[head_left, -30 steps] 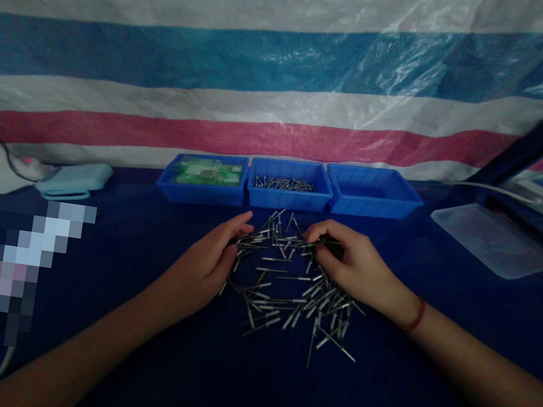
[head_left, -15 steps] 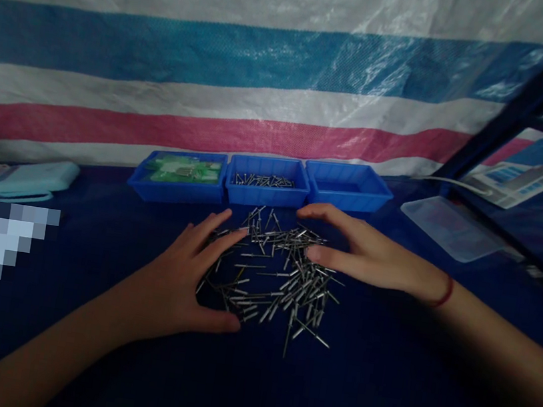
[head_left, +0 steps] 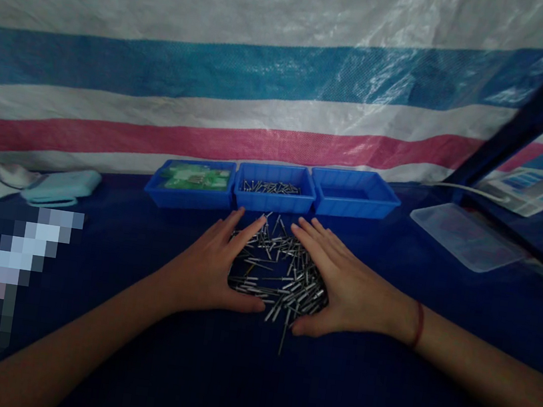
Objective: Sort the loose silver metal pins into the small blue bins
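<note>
A loose pile of silver pop rivets [head_left: 298, 281] lies on the dark blue tabletop [head_left: 246, 382]. My left hand [head_left: 216, 260] curves around the pile's left side, its thumb and fingers spread. On the right side, my right hand [head_left: 341, 281] cups the pile with its thumb at the near edge and its fingers at the far edge. Both hands are open and rest against the outer rivets; some rivets are hidden under the fingers. Just behind the pile, the middle blue bin [head_left: 274, 202] holds more rivets.
The left blue bin [head_left: 188, 200] contains green-and-clear packets. A third blue bin [head_left: 356, 206] stands at the right of the row. Farther right lies a translucent plastic lid [head_left: 469, 238]. A light blue case [head_left: 62, 187] sits at the left, and a striped tarp [head_left: 221, 55] hangs behind.
My right hand has come down around the pile's right side, thumb now at the near edge. The left hand has pushed slightly inward, and the pile is more compact. The view has tilted up.
</note>
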The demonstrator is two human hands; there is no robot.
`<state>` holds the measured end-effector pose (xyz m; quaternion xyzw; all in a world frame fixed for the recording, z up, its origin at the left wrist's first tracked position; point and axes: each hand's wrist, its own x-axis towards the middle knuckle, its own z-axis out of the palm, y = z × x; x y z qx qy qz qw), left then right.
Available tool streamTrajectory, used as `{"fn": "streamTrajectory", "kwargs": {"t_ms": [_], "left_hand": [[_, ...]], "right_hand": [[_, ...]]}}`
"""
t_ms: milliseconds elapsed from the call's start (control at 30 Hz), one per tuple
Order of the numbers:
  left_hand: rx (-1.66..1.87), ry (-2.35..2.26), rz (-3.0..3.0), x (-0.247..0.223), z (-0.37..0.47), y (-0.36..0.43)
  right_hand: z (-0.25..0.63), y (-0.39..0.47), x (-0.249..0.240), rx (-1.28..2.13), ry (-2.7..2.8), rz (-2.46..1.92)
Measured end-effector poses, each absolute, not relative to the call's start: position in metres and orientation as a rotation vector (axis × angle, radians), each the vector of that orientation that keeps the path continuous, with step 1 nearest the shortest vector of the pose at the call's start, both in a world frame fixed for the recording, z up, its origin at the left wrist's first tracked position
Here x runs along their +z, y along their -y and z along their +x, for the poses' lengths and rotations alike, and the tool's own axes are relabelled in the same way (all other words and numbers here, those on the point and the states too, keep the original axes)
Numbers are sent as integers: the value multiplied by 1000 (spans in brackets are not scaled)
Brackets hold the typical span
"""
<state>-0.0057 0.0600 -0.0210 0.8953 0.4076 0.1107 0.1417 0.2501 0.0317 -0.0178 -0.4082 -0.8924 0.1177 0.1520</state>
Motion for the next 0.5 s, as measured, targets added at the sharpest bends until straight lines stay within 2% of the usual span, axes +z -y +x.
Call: {"fn": "streamTrajectory", "kwargs": {"t_ms": [300,500], "left_hand": [[529,-790,2361,-19,-4,-67],[958,-797,1487,-22,-14,-77]], "right_hand": [[218,-44,-17,421,2503,-924],[217,-47,-12,378,2398,-990]]}}
